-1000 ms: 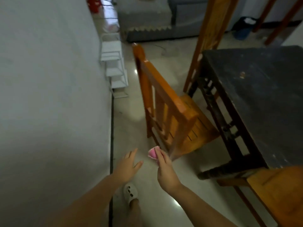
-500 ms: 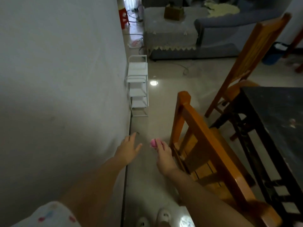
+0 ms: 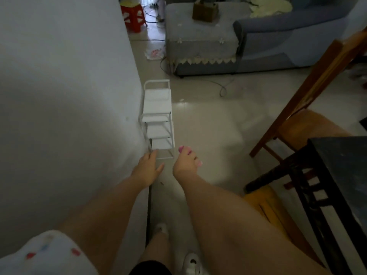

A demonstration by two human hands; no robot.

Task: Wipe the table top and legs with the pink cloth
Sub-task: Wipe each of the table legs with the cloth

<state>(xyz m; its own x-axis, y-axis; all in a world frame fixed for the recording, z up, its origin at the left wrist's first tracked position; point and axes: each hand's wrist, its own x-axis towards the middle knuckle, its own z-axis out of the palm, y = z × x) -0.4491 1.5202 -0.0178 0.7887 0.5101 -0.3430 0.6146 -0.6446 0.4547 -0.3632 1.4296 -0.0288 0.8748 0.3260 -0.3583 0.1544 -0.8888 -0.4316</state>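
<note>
Pink cloth [image 3: 181, 149] is sitting bunched inside the right hand [image 3: 185, 163], whose fingers are curling around it, above the floor [image 3: 208, 120]. Left hand [image 3: 148, 168] is hovering with fingers straight, holding nothing. Dark surface [image 3: 343, 155] is standing at right.

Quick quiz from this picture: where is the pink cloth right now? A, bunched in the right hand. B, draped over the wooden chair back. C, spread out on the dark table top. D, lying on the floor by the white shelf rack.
A: the pink cloth peeks out of the curled fingers of the right hand, held above the floor, off the dark table.
</note>
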